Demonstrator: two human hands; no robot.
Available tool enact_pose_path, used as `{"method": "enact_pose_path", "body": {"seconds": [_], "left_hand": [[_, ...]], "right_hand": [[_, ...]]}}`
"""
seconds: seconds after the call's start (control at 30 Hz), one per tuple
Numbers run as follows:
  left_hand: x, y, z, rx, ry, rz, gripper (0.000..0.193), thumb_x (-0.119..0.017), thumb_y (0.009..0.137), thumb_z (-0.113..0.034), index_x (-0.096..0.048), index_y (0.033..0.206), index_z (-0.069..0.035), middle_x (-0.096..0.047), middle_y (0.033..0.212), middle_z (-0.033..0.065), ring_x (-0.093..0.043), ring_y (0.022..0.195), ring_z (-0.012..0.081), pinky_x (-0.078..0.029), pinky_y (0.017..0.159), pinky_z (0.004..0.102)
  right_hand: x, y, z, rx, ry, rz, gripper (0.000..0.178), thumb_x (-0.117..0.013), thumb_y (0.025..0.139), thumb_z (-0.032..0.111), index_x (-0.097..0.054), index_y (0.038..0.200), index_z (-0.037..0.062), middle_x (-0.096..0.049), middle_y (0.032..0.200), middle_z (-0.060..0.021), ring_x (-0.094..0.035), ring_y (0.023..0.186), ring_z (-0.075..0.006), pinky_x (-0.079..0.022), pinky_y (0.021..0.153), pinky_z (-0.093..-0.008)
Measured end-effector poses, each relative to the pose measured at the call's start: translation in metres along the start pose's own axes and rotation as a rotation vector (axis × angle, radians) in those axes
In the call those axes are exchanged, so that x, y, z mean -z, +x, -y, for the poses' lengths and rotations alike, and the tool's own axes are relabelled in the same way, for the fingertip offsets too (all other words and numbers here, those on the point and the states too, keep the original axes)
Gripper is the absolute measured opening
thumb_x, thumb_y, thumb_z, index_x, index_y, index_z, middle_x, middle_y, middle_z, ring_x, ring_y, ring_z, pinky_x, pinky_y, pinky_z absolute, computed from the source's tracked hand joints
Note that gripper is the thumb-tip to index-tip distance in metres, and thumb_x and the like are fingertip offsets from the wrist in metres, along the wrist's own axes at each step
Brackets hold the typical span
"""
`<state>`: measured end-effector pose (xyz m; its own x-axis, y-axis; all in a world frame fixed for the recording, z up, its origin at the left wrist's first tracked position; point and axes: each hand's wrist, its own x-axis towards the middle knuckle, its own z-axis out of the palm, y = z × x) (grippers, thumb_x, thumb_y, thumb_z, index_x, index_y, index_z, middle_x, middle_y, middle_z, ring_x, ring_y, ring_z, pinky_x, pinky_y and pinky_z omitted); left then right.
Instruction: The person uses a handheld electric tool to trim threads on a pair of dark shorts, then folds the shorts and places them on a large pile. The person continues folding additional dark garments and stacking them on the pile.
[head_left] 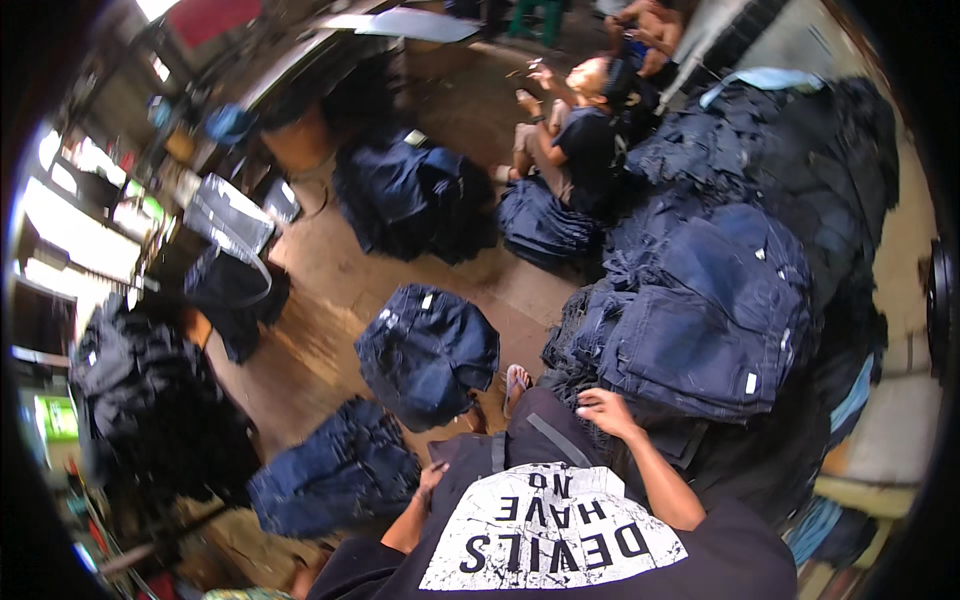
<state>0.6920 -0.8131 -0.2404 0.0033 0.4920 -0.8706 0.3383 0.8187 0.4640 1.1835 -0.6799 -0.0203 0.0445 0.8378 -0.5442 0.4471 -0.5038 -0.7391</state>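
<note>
My right hand is over my right thigh, beside the near edge of a big pile of folded navy denim garments. Its fingers are partly stretched out and nothing shows in them. Low by my left thigh is my left hand, small and shadowed, its fingers too unclear to read. It is closest to a stack of blue denim pieces lying on the floor. In front of my feet stands a rounded stack of navy denim garments, a white tag on top.
Another person sits on a bundle of denim at the back. More dark stacks stand beyond, with a black heap at left. Torn denim pieces are heaped along the right wall. Brown floor shows between the stacks.
</note>
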Motion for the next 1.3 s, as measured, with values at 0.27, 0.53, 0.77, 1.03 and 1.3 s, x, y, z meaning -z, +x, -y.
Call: {"method": "enact_pose_path", "body": {"seconds": [0.27, 0.53, 0.77, 1.03, 1.3], "left_hand": [[0.087, 0.066, -0.121, 0.098, -0.454, 0.273, 0.038, -0.048, 0.105, -0.052, -0.064, 0.112, -0.019, -0.059, 0.089, 0.0, -0.05, 0.067, 0.0189, -0.039, 0.058, 0.0317], [0.014, 0.113, -0.326, -0.265, -0.099, -0.021, 0.045, -0.072, 0.102, -0.023, -0.059, 0.144, -0.014, -0.075, 0.114, 0.0056, -0.073, 0.09, 0.0226, -0.057, 0.07, 0.0374], [-0.132, 0.067, -0.396, -0.384, 0.288, 0.493, 0.051, -0.076, 0.102, -0.021, -0.059, 0.146, -0.003, -0.074, 0.124, 0.0099, -0.072, 0.101, 0.0171, -0.058, 0.086, 0.0306], [-0.155, 0.043, -0.42, -0.651, 0.473, 0.644, 0.053, -0.069, 0.102, -0.01, -0.053, 0.151, 0.001, -0.07, 0.138, 0.0199, -0.072, 0.115, 0.0231, -0.058, 0.098, 0.0353], [-0.09, 0.033, -0.437, -0.659, 0.095, 0.433, 0.054, -0.076, 0.102, -0.019, -0.056, 0.148, 0.001, -0.069, 0.137, 0.0208, -0.067, 0.126, 0.0256, -0.053, 0.108, 0.0363]], "right_hand": [[0.14, -0.071, 0.035, 0.292, 0.238, -1.198, 0.022, -0.078, 0.096, 0.009, -0.074, 0.117, 0.0033, -0.078, 0.113, -0.0088, -0.074, 0.106, -0.0204, -0.057, 0.094, -0.0345], [0.216, -0.136, 0.015, 0.024, -0.321, -2.087, 0.068, -0.086, 0.086, 0.018, -0.056, 0.146, 0.0052, -0.058, 0.15, -0.0159, -0.051, 0.141, -0.038, -0.035, 0.119, -0.0514], [0.222, -0.095, -0.023, -0.237, 0.058, -1.826, 0.109, -0.094, 0.074, 0.053, -0.046, 0.154, -0.0032, -0.039, 0.164, -0.0279, -0.03, 0.154, -0.0538, -0.029, 0.122, -0.0694], [0.221, -0.095, 0.02, -0.287, -0.473, -1.83, 0.06, -0.089, 0.073, 0.013, -0.062, 0.124, -0.002, -0.033, 0.171, -0.0265, -0.011, 0.163, -0.0512, -0.003, 0.126, -0.0766], [0.233, -0.102, 0.091, 0.217, -0.202, -1.612, 0.061, -0.073, 0.073, -0.01, -0.061, 0.133, -0.0025, -0.065, 0.14, -0.0283, -0.06, 0.134, -0.049, -0.048, 0.113, -0.0545]]}}
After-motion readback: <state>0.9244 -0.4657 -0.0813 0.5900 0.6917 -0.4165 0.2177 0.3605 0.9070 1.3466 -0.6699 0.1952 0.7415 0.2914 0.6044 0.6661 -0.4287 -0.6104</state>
